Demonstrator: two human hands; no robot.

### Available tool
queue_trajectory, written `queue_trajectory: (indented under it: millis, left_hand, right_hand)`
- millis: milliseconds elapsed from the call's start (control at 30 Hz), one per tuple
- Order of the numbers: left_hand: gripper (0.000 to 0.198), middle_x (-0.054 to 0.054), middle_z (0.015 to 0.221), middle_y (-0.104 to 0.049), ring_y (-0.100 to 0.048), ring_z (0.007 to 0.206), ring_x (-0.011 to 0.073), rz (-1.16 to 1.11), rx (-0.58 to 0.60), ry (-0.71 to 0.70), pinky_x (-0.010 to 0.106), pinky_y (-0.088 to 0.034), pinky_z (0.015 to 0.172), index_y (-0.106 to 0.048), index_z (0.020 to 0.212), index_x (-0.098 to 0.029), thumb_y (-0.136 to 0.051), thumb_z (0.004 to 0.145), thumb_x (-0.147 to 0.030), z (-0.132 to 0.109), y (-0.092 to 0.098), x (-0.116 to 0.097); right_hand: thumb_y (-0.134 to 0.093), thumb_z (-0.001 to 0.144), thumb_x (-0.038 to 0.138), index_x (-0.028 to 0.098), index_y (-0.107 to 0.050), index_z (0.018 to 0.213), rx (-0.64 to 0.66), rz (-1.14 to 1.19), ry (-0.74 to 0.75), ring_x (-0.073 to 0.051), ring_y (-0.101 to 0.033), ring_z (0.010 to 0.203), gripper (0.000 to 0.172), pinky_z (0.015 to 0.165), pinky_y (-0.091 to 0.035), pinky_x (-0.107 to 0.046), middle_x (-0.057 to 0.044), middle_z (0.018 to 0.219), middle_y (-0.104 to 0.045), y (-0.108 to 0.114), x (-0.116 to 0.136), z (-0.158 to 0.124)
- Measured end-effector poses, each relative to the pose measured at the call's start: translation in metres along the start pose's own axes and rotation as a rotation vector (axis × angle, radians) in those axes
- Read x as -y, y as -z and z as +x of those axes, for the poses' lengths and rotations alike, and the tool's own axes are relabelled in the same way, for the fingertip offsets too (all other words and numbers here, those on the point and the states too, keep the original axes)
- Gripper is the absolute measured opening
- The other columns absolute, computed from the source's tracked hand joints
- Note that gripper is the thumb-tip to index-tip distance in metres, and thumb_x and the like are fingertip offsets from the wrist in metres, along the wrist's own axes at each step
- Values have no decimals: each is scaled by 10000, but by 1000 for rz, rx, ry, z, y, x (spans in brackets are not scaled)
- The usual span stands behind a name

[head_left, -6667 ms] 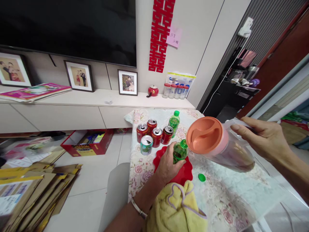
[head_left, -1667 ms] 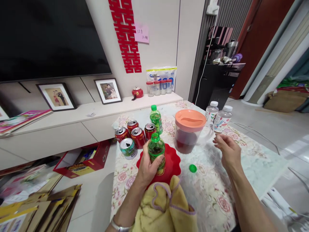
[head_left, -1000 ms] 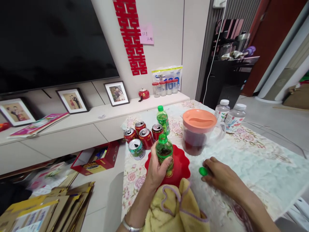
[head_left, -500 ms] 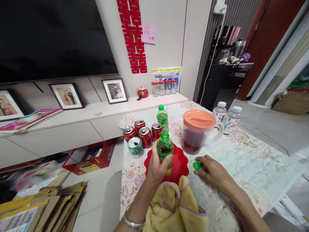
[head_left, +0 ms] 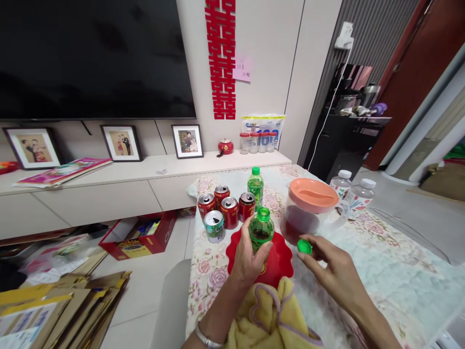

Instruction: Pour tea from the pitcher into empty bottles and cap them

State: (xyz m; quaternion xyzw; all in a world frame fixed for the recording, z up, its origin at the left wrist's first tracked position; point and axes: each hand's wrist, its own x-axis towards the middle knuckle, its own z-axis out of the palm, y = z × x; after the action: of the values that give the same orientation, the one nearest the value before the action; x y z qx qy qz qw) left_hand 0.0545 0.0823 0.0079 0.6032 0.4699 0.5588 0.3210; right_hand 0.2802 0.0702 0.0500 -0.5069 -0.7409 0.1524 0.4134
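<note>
My left hand [head_left: 250, 257] is wrapped round an uncapped green plastic bottle [head_left: 262, 228] with dark liquid inside, held upright over a scalloped red dish [head_left: 281, 261]. Between the thumb and fingers of my right hand [head_left: 330, 264] is a green bottle cap [head_left: 304, 246], its hollow side showing. A little space separates the cap from the bottle's neck. Just behind the cap stands a clear pitcher [head_left: 296, 220] of dark reddish liquid under an orange lid [head_left: 314, 193]. A yellow towel [head_left: 267, 317] lies below the dish, near my left forearm.
Several opened drink cans [head_left: 229, 212] cluster left of the dish, beside a second, capped green bottle [head_left: 255, 186]. Two white-capped clear bottles [head_left: 359, 196] stand right of the pitcher. A flowered cloth [head_left: 395, 257] covers the table. Low cabinet [head_left: 127, 179] behind holds picture frames and jars.
My right hand has picked the green cap up off the table and pinches it. The view has shifted, so the scene sits lower and further right. My left hand still grips the bottle.
</note>
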Motion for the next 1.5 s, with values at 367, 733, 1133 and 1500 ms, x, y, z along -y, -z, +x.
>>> queue_trajectory:
  millis: [367,733,1133,1500]
  left_hand:
    - [706,200,1544,-528,-525,1421,320,-45,-8,-12,507,-419,1178,-323,1523,-186,-623,907,-355,-1,-4,3]
    - [732,238,1521,-532,-519,1427,351,-20,-32,-50,540,-442,1161,-333,1517,-149,-638,896,-389,0,-7,13]
    - [738,229,1506,-544,-536,1406,352,-35,-34,-51,539,-455,1145,-331,1511,-161,-656,880,-362,0,-9,15]
    - [725,210,1534,-520,-528,1414,332,-19,-39,-49,522,-437,1163,-326,1509,-187,-643,878,-353,0,-9,12]
  right_hand:
    - [-636,936,276,175,-725,1095,325,-363,273,-262,-696,871,208,752,-496,-360,-101,928,-744,22,86,100]
    - [-621,955,191,168,-709,1227,541,-365,359,-264,-685,968,286,839,-498,-375,-122,1091,-719,19,103,123]
    - [-587,912,88,206,-724,1231,817,-510,408,-218,-617,916,367,798,-452,-345,-78,1047,-585,20,128,142]
    - [-565,909,108,196,-734,1148,889,-562,371,-201,-579,869,305,758,-411,-332,-70,1026,-559,15,138,145]
